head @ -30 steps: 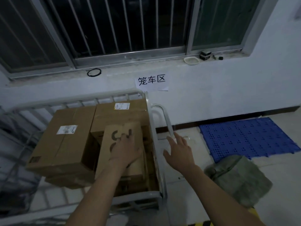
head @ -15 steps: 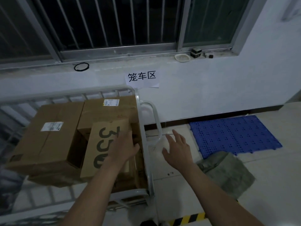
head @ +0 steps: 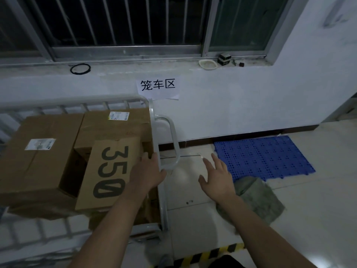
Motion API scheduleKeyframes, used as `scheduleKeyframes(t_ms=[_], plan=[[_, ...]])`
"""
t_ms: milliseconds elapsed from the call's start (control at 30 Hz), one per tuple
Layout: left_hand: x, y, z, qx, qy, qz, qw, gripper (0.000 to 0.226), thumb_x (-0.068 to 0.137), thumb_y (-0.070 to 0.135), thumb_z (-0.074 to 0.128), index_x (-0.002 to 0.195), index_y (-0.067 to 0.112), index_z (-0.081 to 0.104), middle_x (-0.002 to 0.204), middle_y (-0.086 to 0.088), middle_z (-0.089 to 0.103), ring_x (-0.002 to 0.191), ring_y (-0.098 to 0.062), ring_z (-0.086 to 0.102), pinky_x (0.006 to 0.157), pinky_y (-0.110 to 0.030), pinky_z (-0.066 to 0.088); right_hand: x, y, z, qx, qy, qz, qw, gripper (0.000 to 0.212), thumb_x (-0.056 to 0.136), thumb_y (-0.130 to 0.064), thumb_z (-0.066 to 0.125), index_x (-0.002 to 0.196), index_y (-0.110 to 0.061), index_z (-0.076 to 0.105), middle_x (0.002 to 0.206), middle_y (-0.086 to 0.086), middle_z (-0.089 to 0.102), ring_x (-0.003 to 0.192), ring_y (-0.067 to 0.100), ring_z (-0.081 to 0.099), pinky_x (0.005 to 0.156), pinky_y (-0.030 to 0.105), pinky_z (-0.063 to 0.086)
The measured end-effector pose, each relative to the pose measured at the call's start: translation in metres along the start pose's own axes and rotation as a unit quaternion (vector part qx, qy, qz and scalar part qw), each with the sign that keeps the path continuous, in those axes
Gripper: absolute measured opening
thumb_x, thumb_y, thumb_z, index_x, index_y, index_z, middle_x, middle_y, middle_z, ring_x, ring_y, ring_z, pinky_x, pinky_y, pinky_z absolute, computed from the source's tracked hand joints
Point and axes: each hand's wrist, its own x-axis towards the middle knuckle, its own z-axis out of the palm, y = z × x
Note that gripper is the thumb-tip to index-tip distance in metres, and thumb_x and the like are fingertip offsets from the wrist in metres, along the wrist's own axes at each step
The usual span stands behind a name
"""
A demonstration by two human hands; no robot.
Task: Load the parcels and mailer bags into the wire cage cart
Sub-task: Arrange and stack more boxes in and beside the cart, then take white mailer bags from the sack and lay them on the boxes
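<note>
At your far left a large cardboard box (head: 38,157) with a white label sits inside the wire cage cart (head: 77,102), touching a second labelled box (head: 116,128) at the cart's back rail. In front of that one, the box printed "350" (head: 110,171) lies tilted on top of the load, against the cart's right side. Your left hand (head: 146,175) rests flat on that box's right edge, fingers straight and close together, gripping nothing, just beside the cart's corner post. The looped handle (head: 174,140) juts out from that post. Further right, your right hand (head: 218,178) hovers over the pale floor with its fingers spread, holding nothing. Near it lies a crumpled grey-green sack (head: 258,198), and behind that a blue perforated mat (head: 264,157) lies against the wall.
</note>
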Motion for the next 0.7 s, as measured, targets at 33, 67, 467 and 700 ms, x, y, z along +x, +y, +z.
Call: scheduleKeyframes(t_ms=[33,67,467,700], plan=[[0.002,0.007,0.004,0.001,-0.005,-0.003,1.0,0.066,0.095,0.049,0.052,0.15,0.02,0.029,0.151,-0.014,0.033,0.134,-0.034,0.038,0.1,-0.043,0.045,0.001,0.011,-0.002,-0.002,0.002,-0.001,1.0,0.068,0.098,-0.045,0.049,0.158,-0.027,0.022,0.167,0.002,0.004,0.151,0.027,0.01,0.116,0.048,0.029],[0.005,0.016,0.009,0.004,-0.009,-0.006,1.0,0.07,0.095,0.051,0.051,0.153,0.02,0.026,0.153,-0.014,0.031,0.135,-0.035,0.036,0.102,-0.043,0.044,0.003,0.023,-0.004,-0.004,0.002,-0.001,1.0,0.068,0.098,-0.045,0.048,0.158,-0.027,0.022,0.167,0.002,0.004,0.151,0.027,0.01,0.116,0.048,0.029],[0.036,0.216,0.088,-0.019,-0.011,-0.059,0.998,0.079,0.093,0.052,0.052,0.157,0.018,0.019,0.155,-0.018,0.028,0.139,-0.038,0.032,0.109,-0.046,0.039,0.057,0.249,-0.052,-0.012,-0.01,-0.041,0.999,0.072,0.097,-0.045,0.052,0.158,-0.027,0.018,0.167,0.002,0.001,0.152,0.03,0.008,0.116,0.051,0.032],[0.02,0.312,0.125,-0.026,-0.056,-0.105,0.993,0.075,0.096,0.048,0.049,0.157,0.017,0.017,0.158,-0.017,0.023,0.14,-0.036,0.031,0.107,-0.042,0.038,0.057,0.356,-0.083,-0.004,-0.025,-0.016,1.0,0.073,0.096,-0.041,0.055,0.158,-0.029,0.019,0.167,0.0,-0.001,0.152,0.03,0.006,0.113,0.053,0.036]])
